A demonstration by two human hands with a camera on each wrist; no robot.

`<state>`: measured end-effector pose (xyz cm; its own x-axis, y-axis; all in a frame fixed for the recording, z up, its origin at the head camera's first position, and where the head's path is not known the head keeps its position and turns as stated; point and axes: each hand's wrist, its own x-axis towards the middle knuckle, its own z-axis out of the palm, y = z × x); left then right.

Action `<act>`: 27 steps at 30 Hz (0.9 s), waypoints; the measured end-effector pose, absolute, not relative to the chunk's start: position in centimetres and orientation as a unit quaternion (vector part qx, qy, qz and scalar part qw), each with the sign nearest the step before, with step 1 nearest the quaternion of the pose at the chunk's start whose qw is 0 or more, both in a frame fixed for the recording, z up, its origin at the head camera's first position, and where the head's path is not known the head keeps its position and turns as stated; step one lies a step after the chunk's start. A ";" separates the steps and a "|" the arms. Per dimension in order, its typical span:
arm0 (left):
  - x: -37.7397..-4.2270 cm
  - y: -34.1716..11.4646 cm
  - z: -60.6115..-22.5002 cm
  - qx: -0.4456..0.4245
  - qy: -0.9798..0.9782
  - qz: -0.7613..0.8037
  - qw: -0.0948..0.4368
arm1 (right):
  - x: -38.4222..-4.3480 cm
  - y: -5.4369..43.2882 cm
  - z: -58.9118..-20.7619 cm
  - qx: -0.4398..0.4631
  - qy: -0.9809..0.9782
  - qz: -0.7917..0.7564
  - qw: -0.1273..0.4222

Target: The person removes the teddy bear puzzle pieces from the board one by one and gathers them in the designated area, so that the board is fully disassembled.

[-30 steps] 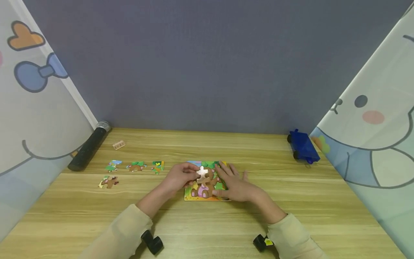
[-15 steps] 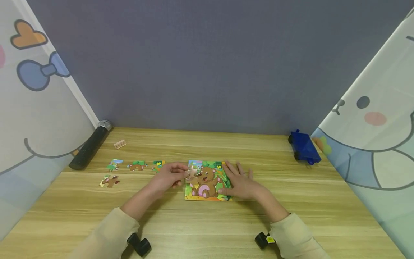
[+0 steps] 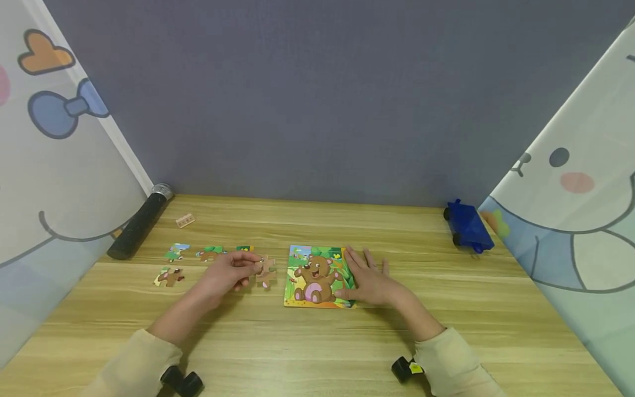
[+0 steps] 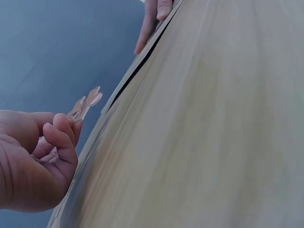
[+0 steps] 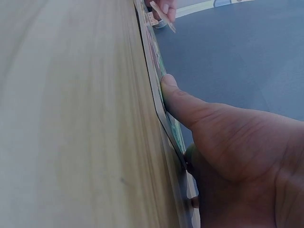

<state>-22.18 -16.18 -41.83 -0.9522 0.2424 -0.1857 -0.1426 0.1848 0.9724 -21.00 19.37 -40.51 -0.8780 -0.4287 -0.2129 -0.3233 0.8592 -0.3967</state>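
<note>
Between thumb and fingertips, my left hand (image 3: pixel 225 275) pinches a brown jigsaw puzzle piece (image 3: pixel 266 273), left of the puzzle board (image 3: pixel 291 295). The left wrist view shows this piece sticking out past the fingertips, raised over the table. A brown bear with a pink belly is pictured on the flat board. My right hand (image 3: pixel 369 281) rests along the board's right edge, fingers spread; its thumb (image 5: pixel 173 90) lies on top of the board. Several loose pieces lie at the left, among them a bear piece (image 3: pixel 168 277) and a blue-and-green piece (image 3: pixel 177 252); my left hand partly covers others.
A black microphone (image 3: pixel 141 223) lies at the table's left edge, near a small beige block (image 3: pixel 185 221). At the back right sits a blue toy cart (image 3: pixel 468 226) with black wheels. A grey panel (image 3: pixel 317 99) rises behind the wooden table (image 3: pixel 317 347).
My left hand has moved left from over the board, carrying the puzzle piece off it. My right hand has shifted slightly right and stays at the board's edge.
</note>
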 end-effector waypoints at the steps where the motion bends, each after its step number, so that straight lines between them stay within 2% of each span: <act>1: -22.1 -16.4 -41.8 0.031 0.755 0.638 0.150 | -21.0 19.4 -40.5 -0.198 0.953 -0.178 0.147; 12: -21.4 -19.1 -41.7 0.059 0.764 0.627 0.140 | -21.0 19.5 -40.6 -0.200 0.953 -0.176 0.146; 27: -20.3 -23.7 -41.8 0.025 0.784 0.609 0.117 | -21.0 19.4 -40.4 -0.197 0.954 -0.173 0.147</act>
